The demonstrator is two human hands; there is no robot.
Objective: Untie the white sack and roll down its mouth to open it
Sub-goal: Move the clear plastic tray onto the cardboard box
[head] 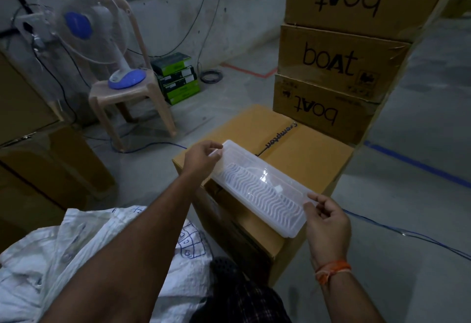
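White sack (pixel 84 248), crumpled and rumpled at lower left, close beside the carton and partly hidden under the left forearm, blue hand-drawn grid markings visible on its fabric near the knee. Touched by neither hand.

Left hand (pixel 201 160) stretched forward at the end of a long, nearly straight arm, fingers curled and pinched on the far short end of a clear plastic container (pixel 260 187). Right hand (pixel 325 223) drawn in nearer the body, wrist bent, thumb on top and fingers folded beneath the near short end of the same container; orange thread band (pixel 331 270) tied around that wrist. Container held between the two hands on a diagonal, low over the top of a brown cardboard carton (pixel 300 154); contact with the carton impossible to tell. Wavy ribbed pattern seen through its translucent lid.

Behind, three stacked boxes (pixel 339 67) printed "boAt", two of them upside down. Farther left, a white-and-blue table fan (pixel 84 29) set on a plastic chair (pixel 127 103), green-and-black small boxes (pixel 178 77) piled on the concrete floor beside it. Blue cable (pixel 407 233) trailed across the floor at right.
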